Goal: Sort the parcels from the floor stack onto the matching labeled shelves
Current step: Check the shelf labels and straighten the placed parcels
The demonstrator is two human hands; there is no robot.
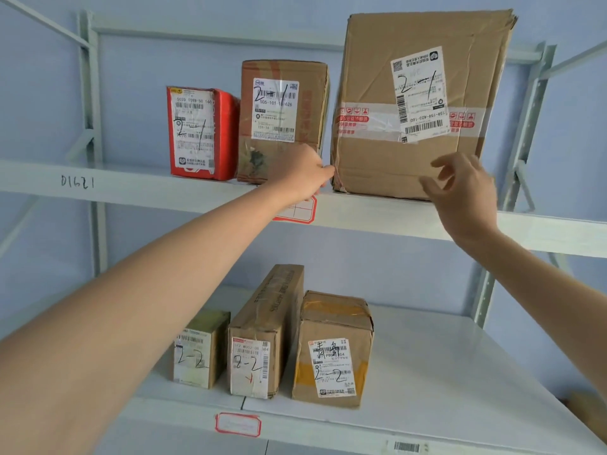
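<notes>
Two open, empty hands: left hand (305, 172), right hand (466, 195).

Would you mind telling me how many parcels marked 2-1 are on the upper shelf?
3, side by side: the red parcel leftmost, the tall brown box in the middle, the large cardboard box rightmost. None seems hidden behind them.

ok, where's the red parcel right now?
In the head view, the red parcel stands upright at the left end of the upper shelf, right beside the brown box marked 2-1.
</notes>
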